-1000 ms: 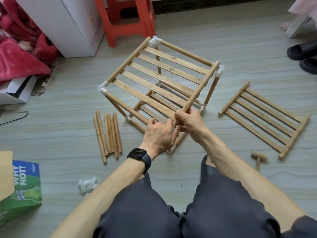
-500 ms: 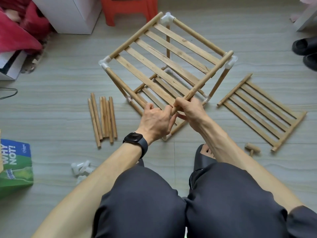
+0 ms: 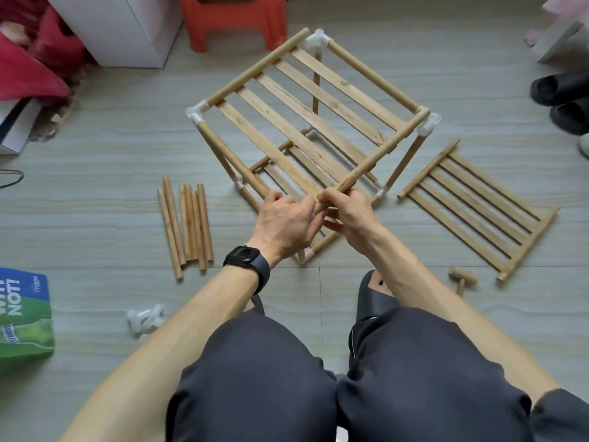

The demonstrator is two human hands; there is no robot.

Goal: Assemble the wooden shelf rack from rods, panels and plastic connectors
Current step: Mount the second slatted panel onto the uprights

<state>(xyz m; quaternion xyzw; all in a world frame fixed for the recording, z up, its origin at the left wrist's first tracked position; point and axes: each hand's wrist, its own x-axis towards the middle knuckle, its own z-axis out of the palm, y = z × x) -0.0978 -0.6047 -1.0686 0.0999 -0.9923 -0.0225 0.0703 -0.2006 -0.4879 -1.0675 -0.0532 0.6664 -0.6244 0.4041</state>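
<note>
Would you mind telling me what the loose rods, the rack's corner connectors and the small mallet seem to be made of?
Loose rods: pale unfinished-looking wood, matte tan with darker grain streaks.
Corner connectors: white, slightly translucent plastic, smooth with a soft sheen.
Small mallet: probably the same light wood, judging by colour; too small to see grain.

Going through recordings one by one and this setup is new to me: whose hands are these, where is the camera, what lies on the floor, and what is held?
No robot here: a person's bare hands, filmed by one camera on their head looking down. The right hand grips a slatted panel's rail at the near corner of the half-built rack; the left hand grips the rack beside it. On the floor lie loose rods, a spare panel, a small mallet, white connectors and a green box.
</note>
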